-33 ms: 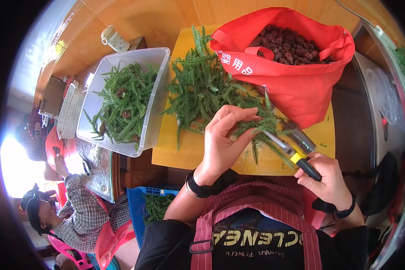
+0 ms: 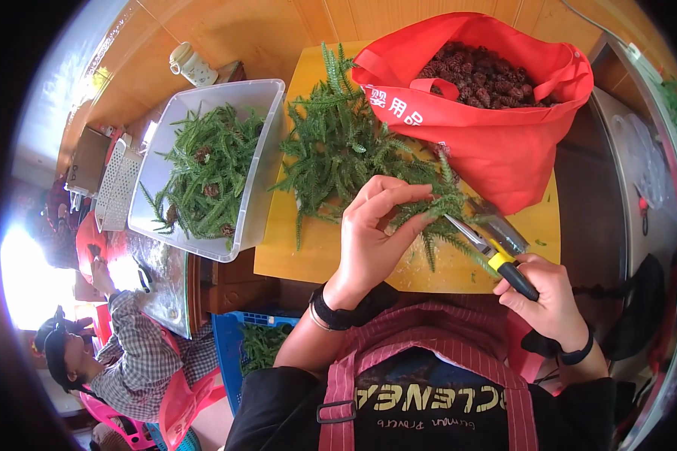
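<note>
Head view, left to right: at ten o'clock a clear plastic bin (image 2: 259, 161) holds cut green sprigs. At centre my left hand (image 2: 372, 237) pinches a green conifer sprig (image 2: 436, 207) between fingertips, just beside the heap of branches (image 2: 338, 150) on the yellow board (image 2: 293, 248). At four o'clock my right hand (image 2: 553, 301) grips yellow-handled shears (image 2: 493, 252), blades at the sprig. At one o'clock sits a red bag (image 2: 496, 143) of brown cones.

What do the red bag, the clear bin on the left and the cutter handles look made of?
The red soft bag looks like matte non-woven fabric: it slumps and creases. The clear rectangular bin seems translucent plastic, with glossy, see-through walls. The yellow-and-black cutter handles in the right hand look rubber- or plastic-coated; the blades look metal.
</note>
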Available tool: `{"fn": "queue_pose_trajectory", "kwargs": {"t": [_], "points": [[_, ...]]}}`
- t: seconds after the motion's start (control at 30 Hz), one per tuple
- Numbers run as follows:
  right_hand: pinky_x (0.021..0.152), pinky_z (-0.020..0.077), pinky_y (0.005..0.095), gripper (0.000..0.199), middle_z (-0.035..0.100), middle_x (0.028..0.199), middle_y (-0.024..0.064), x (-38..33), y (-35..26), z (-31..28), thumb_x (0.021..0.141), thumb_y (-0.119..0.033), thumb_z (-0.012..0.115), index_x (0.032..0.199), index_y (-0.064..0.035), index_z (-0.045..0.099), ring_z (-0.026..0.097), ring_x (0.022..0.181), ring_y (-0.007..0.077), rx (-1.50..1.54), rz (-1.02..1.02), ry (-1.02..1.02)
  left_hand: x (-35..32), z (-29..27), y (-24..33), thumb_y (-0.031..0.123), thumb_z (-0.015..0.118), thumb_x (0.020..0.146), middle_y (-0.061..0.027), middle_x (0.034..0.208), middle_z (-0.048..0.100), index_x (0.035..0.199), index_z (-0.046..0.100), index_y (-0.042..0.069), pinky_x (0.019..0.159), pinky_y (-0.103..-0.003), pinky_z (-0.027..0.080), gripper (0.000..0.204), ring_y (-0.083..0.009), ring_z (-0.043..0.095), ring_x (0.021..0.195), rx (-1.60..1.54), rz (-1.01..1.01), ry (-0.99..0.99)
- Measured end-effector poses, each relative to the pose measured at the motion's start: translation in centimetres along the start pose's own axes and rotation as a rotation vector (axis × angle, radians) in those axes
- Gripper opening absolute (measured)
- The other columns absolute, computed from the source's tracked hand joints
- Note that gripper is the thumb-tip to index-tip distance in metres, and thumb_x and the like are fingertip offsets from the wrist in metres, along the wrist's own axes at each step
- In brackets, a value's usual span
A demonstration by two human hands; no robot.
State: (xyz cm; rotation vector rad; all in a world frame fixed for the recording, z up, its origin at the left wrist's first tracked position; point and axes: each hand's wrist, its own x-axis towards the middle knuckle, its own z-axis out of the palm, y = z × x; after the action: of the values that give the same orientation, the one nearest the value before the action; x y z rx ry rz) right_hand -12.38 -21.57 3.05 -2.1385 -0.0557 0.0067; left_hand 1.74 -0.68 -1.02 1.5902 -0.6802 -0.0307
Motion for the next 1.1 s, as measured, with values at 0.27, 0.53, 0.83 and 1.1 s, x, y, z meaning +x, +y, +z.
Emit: {"fn": "queue_pose_trajectory", "kwargs": {"t": [0.27, 0.53, 0.83, 1.1], "points": [[0.078, 0.0453, 0.0362, 0.019, 0.057, 0.063, 0.009, -0.3, 0.3, 0.1, 0.075, -0.018, 0.071, 0.082, -0.0012, 0.065, 0.058, 0.071, 0.0245, 0.097, 0.038, 0.003, -0.3, 0.3, -0.4, -0.015, 0.065, 0.068, -0.0077, 0.095, 0.052, 0.091, 0.061, -0.001, 0.078, -0.024, 0.045, 0.027, -0.0148, 0.054, 0.087, 0.005, 0.084, 0.075], [0.082, 0.0431, 0.038, 0.031, 0.057, 0.065, 0.0068, -0.4, 1.2, 0.8, 0.077, -0.031, 0.068, 0.081, -0.001, 0.064, 0.057, 0.076, 0.0286, -0.073, -0.188, 0.109, -0.2, 0.6, 0.1, -0.014, 0.063, 0.071, -0.0123, 0.106, 0.056, 0.092, 0.058, -0.001, 0.082, -0.027, 0.045, 0.025, -0.0161, 0.055, 0.096, 0.014, 0.075, 0.101], [0.081, 0.044, 0.0391, 0.026, 0.061, 0.071, 0.0085, -0.3, 0.2, 1.4, 0.077, -0.026, 0.068, 0.083, -0.001, 0.064, 0.058, 0.079, 0.0285, -0.127, -0.116, 0.154, -0.5, 1.2, 0.4, -0.013, 0.063, 0.072, -0.0127, 0.104, 0.058, 0.089, 0.057, 0.0, 0.079, -0.025, 0.046, 0.022, -0.0152, 0.058, 0.093, 0.009, 0.054, 0.069], [0.086, 0.0445, 0.0418, 0.03, 0.062, 0.073, 0.0091, -0.9, 0.3, 1.1, 0.076, -0.03, 0.068, 0.082, -0.0008, 0.064, 0.059, 0.077, 0.0312, -0.176, -0.2, 0.119, -0.3, 1.6, 0.6, -0.014, 0.064, 0.069, -0.0132, 0.101, 0.06, 0.088, 0.056, 0.0, 0.078, -0.026, 0.047, 0.025, -0.0169, 0.059, 0.091, 0.123, 0.226, 0.123]]}}
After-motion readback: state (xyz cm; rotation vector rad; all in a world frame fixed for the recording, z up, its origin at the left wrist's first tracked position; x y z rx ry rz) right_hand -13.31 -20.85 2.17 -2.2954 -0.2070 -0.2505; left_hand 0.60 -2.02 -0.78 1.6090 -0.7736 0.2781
